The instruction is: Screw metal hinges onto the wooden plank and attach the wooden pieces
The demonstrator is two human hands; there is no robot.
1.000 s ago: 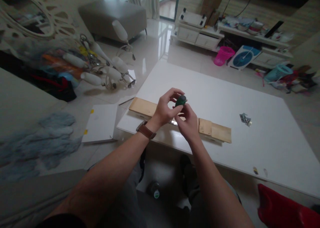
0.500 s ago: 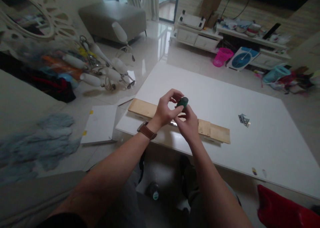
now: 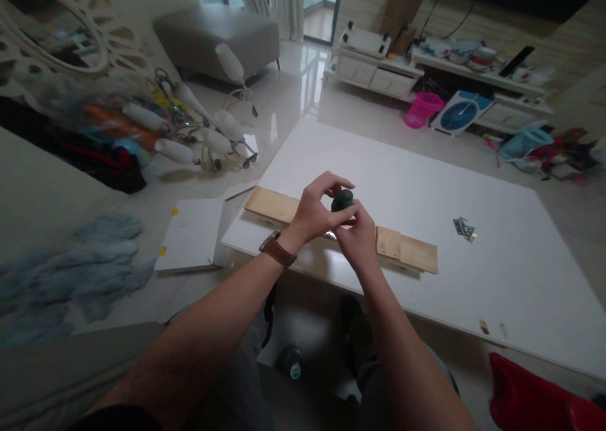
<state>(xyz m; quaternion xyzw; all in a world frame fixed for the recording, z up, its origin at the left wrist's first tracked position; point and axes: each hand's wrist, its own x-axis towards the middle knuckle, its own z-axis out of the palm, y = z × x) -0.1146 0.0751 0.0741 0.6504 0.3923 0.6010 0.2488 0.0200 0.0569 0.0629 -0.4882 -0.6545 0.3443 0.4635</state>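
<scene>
Left grip [image 3: 315, 212]: mine, bare.
Left forearm [image 3: 203, 320]: bare up to the sleeve.
Sleeve [image 3: 125, 418]: black; only its end shows.
Wrist strap [image 3: 283, 252]: brown, broad, leather-looking, round my left wrist.
Strap fitting [image 3: 269, 238]: dark, metallic-looking; watch case or buckle, I cannot tell.
Right grip [image 3: 358, 234]: bare.
Right forearm [image 3: 407, 336]: bare where visible.
Trousers [image 3: 246, 387]: grey, dim in shadow.
Shoe [image 3: 349, 308]: dark; outline unclear.

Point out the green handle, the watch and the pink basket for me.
Green handle [image 3: 341, 200], head view: rounded body.
Watch [image 3: 279, 252], head view: brown strap.
Pink basket [image 3: 418, 113], head view: outer wall.
</scene>
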